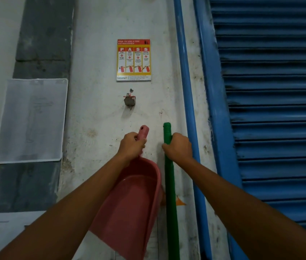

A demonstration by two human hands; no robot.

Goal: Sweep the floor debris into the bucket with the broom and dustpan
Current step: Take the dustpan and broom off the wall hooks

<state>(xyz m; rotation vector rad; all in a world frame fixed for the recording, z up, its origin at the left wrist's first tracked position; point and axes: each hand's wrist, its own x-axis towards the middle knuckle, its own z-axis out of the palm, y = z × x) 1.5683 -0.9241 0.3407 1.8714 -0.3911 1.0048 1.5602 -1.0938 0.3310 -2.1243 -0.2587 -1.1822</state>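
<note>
A pink dustpan (129, 199) hangs upright in front of a white wall, scoop downward. My left hand (131, 145) grips its handle near the top. Just to its right stands a green broom handle (171, 194), upright and close to the wall. My right hand (178, 147) grips it a little below its top end. The broom's bristles lie below the frame. No bucket and no floor debris are in view.
On the wall above hang a metal hook (129, 101) and a fire extinguisher poster (133, 60). A blue pipe (187, 109) runs down beside the broom, next to a blue roller shutter (279, 109). A clear document holder (31, 121) is mounted at left.
</note>
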